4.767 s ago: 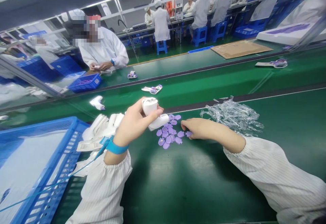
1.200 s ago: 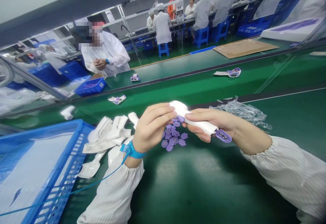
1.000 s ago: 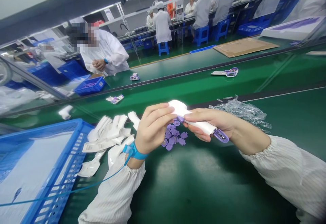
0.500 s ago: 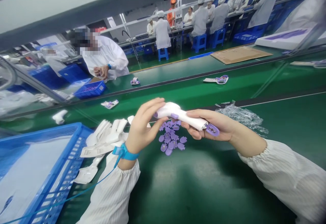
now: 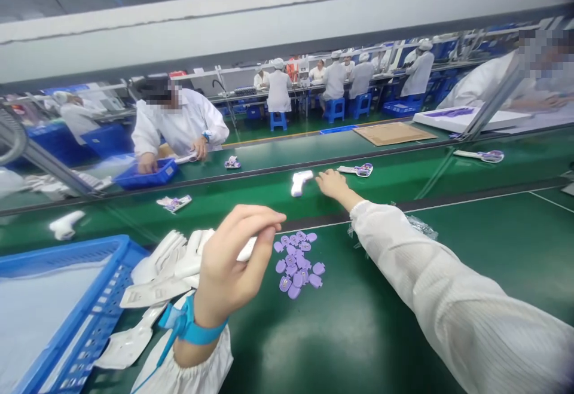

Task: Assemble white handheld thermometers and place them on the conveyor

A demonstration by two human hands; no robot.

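Observation:
My left hand (image 5: 240, 256), with a blue wrist strap (image 5: 201, 325), hovers over the bench, fingers loosely bent and nothing in its grasp. Out over the green belt (image 5: 260, 194), my right hand (image 5: 332, 183) has its fingers extended and apart. A white gun-shaped housing (image 5: 301, 182) lies on the belt just left of those fingertips, with a small gap. Beyond my right hand lies an open half-housing with purple parts inside (image 5: 363, 170). Several purple caps (image 5: 296, 268) are scattered on the bench between my arms. White shell halves (image 5: 165, 262) are heaped left of my left hand.
A blue crate (image 5: 112, 298) stands at the left. Crumpled clear plastic (image 5: 421, 226) lies behind my right forearm. More housings (image 5: 174, 202) sit along the belt. Across it, a co-worker (image 5: 179, 122) reaches into a blue bin (image 5: 147, 173); a cardboard sheet (image 5: 390, 133) lies to the right.
The white housing has gone from my hands to the belt. My right hand has let go and reached forward; my left hand has come off it. The view has tilted up.

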